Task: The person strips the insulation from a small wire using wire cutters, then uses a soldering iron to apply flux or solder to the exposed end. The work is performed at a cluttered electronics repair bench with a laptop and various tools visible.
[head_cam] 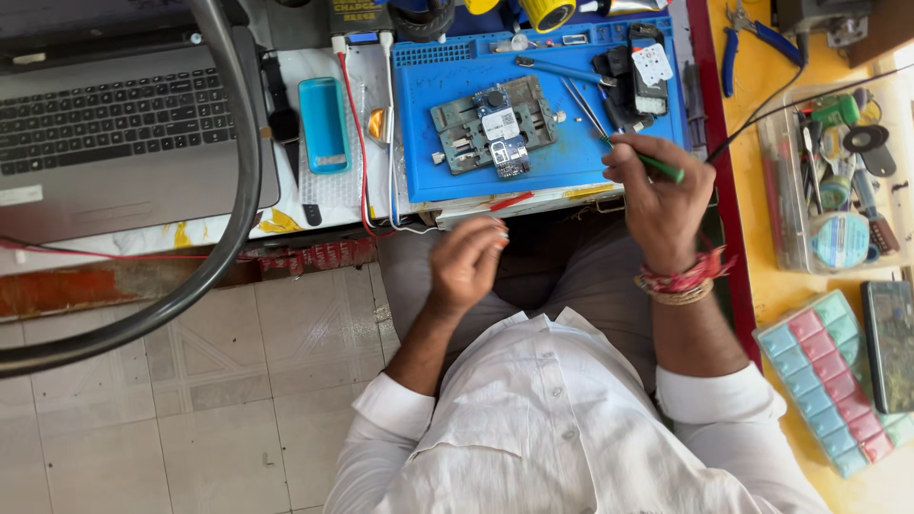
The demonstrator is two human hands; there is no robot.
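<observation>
Cluttered repair counter (286,224) with blue mat (571,157): right hand (662,195) in a closed grip on a green-handled tool (659,166), circuit board (502,138) clamped in its holder just beyond, untouched yet; left hand (466,262) loosely curled, holding nothing visible.

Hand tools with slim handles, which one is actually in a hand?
The green-handled tool, gripped by the right hand. The tweezers and blue-handled pliers lie untouched.

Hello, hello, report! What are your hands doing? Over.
Right hand shut on green tool at mat edge. Left hand loosely curled, free, over lap. Circuit board clamped on mat, untouched. Tweezers lie between.
</observation>
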